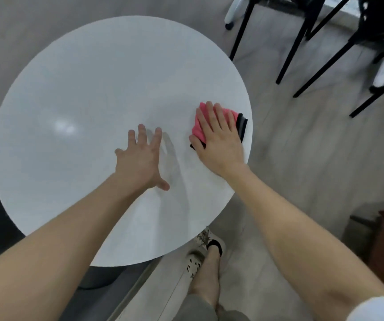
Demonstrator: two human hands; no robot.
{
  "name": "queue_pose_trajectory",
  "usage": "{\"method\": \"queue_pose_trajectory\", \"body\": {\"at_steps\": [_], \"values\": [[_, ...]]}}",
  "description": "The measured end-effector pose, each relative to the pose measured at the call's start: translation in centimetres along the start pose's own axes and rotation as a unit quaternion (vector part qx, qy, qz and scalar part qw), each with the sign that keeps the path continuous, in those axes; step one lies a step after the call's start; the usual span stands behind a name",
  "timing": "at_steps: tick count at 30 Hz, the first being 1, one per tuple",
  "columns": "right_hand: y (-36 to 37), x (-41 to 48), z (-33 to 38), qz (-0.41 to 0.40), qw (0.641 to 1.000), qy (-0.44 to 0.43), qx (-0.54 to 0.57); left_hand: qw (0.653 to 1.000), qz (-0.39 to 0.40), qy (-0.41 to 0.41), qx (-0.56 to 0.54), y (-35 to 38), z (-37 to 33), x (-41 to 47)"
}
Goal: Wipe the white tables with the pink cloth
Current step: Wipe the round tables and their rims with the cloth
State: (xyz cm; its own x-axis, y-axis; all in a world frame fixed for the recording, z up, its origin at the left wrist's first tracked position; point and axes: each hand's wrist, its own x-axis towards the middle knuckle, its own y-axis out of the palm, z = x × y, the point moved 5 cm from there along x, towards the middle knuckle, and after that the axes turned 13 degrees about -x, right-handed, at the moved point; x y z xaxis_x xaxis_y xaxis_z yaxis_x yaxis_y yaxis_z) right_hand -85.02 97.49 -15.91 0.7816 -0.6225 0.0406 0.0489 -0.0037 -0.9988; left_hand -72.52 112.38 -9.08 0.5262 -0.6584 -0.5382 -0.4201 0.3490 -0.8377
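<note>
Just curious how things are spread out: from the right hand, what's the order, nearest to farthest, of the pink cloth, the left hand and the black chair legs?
1. pink cloth, flat under the right hand near the table's right edge.
2. left hand, on the table toward its middle.
3. black chair legs, on the floor beyond the table.

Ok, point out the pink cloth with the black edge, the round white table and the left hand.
pink cloth with the black edge [197,129]: head view, pink part left of the fingers.
round white table [89,89]: head view, bare top.
left hand [140,161]: head view, back of hand.
</note>
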Motion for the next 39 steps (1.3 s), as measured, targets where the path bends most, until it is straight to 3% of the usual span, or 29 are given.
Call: {"method": "queue_pose_trajectory", "body": {"at_steps": [4,7,11,15,18,23,28,30,32,36,39], "values": [[-1.5,-8.1,0.5,0.011,0.995,-0.096,0.02,1.0,-0.005,0.02,0.0,-2.0,-2.2,4.3],[-2.3,-8.7,-2.4,0.027,0.987,-0.159,0.025,0.999,0.0,0.04,-0.022,-2.0,-2.8,5.7],[-0.7,3.0,-7.4,-0.001,0.994,-0.111,-0.014,0.999,0.002,0.036,-0.007,-1.7,-2.6,6.1],[0.7,17.2,-9.1,0.022,0.998,-0.053,-0.027,0.999,0.012,0.03,-0.004,-1.4,-2.6,6.3],[0.9,20.5,-7.8,0.012,0.998,-0.055,-0.035,1.0,0.011,0.023,-0.009,-1.4,-2.3,6.3],[-0.4,9.6,-4.5,0.007,0.997,-0.081,0.011,1.0,0.011,0.022,-0.002,-1.2,-2.4,6.2],[-1.7,-2.8,-1.5,0.087,0.955,-0.279,0.043,1.0,0.003,0.019,0.009,-1.6,-2.7,6.2],[-1.5,-0.3,-3.9,0.086,0.917,-0.388,0.037,1.0,0.008,0.015,0.009,-1.9,-3.0,6.1],[-0.7,5.8,-7.1,0.063,0.901,-0.429,0.009,1.0,0.005,0.012,0.006,-2.1,-2.9,6.2],[0.5,20.9,-10.8,0.059,0.947,-0.313,-0.031,1.0,0.01,0.01,-0.022,-2.0,-2.2,6.0],[1.1,26.4,-8.6,0.077,0.95,-0.296,-0.053,0.999,-0.03,-0.022,-0.02,-2.3,-1.3,5.0]]}}
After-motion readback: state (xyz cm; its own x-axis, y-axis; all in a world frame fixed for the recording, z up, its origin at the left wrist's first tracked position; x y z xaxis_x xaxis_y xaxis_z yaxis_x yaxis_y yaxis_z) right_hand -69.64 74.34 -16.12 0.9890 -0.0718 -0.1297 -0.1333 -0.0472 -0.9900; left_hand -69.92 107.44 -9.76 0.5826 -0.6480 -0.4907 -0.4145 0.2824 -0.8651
